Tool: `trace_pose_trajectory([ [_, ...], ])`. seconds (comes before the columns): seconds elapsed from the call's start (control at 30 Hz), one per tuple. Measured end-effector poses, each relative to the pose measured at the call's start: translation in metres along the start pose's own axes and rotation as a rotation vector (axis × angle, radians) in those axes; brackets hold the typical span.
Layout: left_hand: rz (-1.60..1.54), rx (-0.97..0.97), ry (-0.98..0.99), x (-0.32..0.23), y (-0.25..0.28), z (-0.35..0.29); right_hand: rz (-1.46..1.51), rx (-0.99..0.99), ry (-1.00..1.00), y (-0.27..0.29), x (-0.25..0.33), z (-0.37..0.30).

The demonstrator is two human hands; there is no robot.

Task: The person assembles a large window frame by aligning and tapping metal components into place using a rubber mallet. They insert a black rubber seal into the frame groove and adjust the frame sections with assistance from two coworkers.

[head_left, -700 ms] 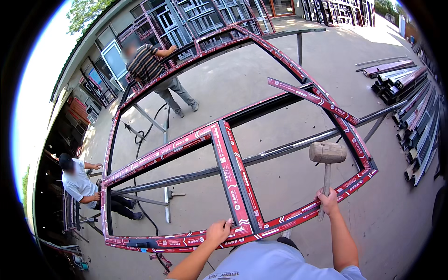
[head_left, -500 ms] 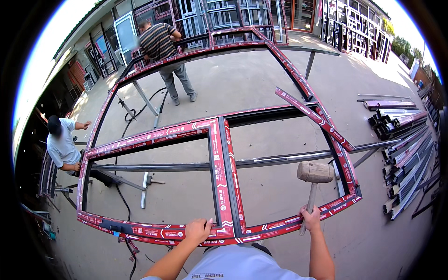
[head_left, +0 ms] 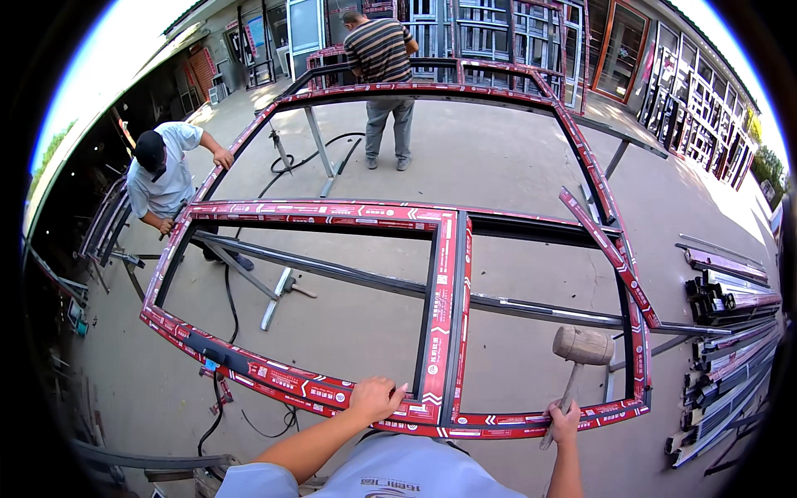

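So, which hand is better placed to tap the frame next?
Probably the right hand: it grips the wooden mallet by its handle, while the left hand rests on the red-taped window frame.

loose strip (head_left: 608, 256): atop frame (head_left: 441, 332), right | profile pile (head_left: 735, 365): right of frame | co-worker (head_left: 173, 178): left

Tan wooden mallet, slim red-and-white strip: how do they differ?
The tan wooden mallet is in the right hand; the slim red-and-white strip lies across the red-and-black frame. The mallet is plain; the strip, patterned. The mallet has a thick head; the strip has none.
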State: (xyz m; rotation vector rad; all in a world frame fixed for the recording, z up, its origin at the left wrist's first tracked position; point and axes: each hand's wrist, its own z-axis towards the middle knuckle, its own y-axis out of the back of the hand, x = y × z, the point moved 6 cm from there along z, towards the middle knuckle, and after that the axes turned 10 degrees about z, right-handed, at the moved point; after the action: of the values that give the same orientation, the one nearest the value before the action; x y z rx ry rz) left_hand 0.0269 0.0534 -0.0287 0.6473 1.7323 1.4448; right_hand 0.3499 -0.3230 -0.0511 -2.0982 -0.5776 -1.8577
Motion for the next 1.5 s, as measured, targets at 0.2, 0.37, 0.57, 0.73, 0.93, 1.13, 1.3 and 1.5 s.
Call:
trace_pose_trajectory([
  [0.2,-0.059,-0.040,-0.039,0.002,-0.002,-0.007,0.054,-0.059,-0.035,0.009,-0.019,0.002],
  [0.37,-0.070,-0.014,-0.011,0.001,-0.001,-0.009,-0.102,-0.019,-0.172,0.026,-0.039,0.015],
  [0.57,-0.090,0.031,0.009,0.001,-0.003,-0.011,-0.170,-0.104,-0.173,0.028,-0.030,0.015],
  [0.73,-0.057,0.038,0.001,-0.002,0.001,-0.008,-0.214,-0.059,-0.133,0.042,-0.053,0.022],
  [0.93,-0.060,0.022,0.003,-0.002,-0.003,-0.010,-0.288,-0.038,-0.125,0.044,-0.062,0.025],
  [1.13,-0.013,0.068,0.059,0.026,-0.006,-0.016,-0.266,-0.066,-0.123,0.048,-0.069,0.026],
  [1.3,-0.008,0.298,0.194,0.066,0.011,-0.023,-0.174,-0.082,-0.190,0.044,-0.068,0.015],
  [1.5,-0.037,0.415,0.187,0.042,0.120,-0.008,-0.174,-0.084,-0.149,0.050,-0.075,0.022],
])
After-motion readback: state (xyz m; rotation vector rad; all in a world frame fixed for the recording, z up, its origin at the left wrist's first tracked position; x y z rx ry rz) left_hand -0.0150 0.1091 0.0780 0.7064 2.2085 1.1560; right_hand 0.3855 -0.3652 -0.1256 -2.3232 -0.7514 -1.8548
